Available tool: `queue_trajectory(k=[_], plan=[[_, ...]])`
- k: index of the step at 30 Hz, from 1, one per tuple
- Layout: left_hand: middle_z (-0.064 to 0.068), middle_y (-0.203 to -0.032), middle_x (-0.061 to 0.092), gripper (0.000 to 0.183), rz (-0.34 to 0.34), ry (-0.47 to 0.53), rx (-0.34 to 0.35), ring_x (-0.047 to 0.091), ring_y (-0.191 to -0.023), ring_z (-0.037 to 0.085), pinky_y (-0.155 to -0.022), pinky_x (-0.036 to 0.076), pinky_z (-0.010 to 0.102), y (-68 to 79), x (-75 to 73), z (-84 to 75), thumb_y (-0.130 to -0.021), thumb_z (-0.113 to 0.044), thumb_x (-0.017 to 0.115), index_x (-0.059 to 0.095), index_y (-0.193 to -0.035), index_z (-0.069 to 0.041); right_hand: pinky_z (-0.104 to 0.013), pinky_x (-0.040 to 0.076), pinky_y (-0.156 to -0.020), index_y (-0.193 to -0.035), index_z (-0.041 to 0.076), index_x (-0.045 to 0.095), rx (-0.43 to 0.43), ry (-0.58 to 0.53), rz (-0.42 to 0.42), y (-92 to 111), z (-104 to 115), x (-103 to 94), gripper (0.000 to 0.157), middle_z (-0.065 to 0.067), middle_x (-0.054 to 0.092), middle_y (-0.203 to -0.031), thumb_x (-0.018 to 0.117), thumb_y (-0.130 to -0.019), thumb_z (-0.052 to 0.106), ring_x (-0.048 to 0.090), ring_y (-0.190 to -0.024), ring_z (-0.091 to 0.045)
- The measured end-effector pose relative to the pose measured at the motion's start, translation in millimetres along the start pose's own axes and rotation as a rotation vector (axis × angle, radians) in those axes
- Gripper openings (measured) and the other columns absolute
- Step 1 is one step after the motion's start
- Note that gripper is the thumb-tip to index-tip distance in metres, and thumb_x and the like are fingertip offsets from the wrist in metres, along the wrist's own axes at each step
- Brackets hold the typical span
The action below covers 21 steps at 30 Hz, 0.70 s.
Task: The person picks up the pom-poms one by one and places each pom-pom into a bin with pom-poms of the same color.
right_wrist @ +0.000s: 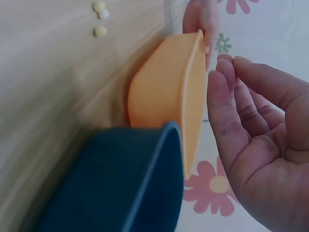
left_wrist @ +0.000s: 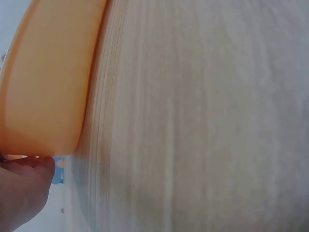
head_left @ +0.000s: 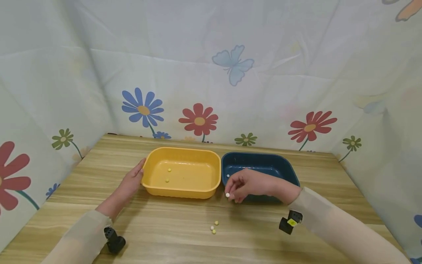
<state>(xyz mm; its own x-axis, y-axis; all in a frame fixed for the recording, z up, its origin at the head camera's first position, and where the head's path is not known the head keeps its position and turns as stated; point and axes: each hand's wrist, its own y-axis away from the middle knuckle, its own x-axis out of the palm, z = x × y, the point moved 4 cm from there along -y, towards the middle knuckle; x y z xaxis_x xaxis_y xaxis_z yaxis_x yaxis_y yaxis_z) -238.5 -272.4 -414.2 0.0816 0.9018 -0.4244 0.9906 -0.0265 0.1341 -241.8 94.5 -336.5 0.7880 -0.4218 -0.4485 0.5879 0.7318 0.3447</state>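
My right hand [head_left: 248, 185] pinches a small white ball [head_left: 228, 195] between thumb and fingertips, just in front of the dark blue bin [head_left: 263, 157]. From the right wrist view, the fingertips of that right hand [right_wrist: 260, 111] hide the ball. A white ball [head_left: 228, 176] lies inside the blue bin. At the yellow bin [head_left: 184, 192], my left hand [head_left: 132, 179] touches the left end with fairly straight fingers. Two pale yellow balls [head_left: 167, 180] rest on that bin's floor. On the table lie two yellow balls [head_left: 216, 223] and one white ball [head_left: 212, 228], close together.
Both bins stand side by side, nearly touching, on a wood-grain table [head_left: 171, 227]. A flower-patterned cloth [head_left: 184, 73] hangs behind the table and along both sides. Each forearm carries a small black wrist camera [head_left: 114, 241].
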Motion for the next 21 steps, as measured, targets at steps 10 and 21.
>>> queue_trajectory(k=[10,21], plan=[[0.019,-0.165,-0.003,0.054,-0.003,0.004,0.002,-0.003,-0.153,0.043,-0.126,0.004,0.058,1.9,0.4,-1.6,-0.109,-0.016,0.022,0.002,-0.158,-0.004,-0.033,0.063,-0.084,-0.106,0.003,0.067,0.013,0.031,0.0,3.0,7.0,-36.7,0.017,-0.015,0.074,-0.098,0.068,-0.093,0.015,0.07,-0.084,-0.021],[0.019,-0.165,-0.003,0.054,0.001,-0.011,-0.012,-0.002,-0.153,0.043,-0.126,0.006,0.058,3.3,0.1,-2.4,-0.109,-0.018,0.021,0.001,-0.158,-0.006,-0.032,0.062,-0.086,-0.11,-0.002,0.063,0.069,0.076,0.009,0.4,4.8,-79.2,0.024,-0.009,0.073,-0.094,0.068,-0.093,0.014,0.068,-0.088,-0.026]])
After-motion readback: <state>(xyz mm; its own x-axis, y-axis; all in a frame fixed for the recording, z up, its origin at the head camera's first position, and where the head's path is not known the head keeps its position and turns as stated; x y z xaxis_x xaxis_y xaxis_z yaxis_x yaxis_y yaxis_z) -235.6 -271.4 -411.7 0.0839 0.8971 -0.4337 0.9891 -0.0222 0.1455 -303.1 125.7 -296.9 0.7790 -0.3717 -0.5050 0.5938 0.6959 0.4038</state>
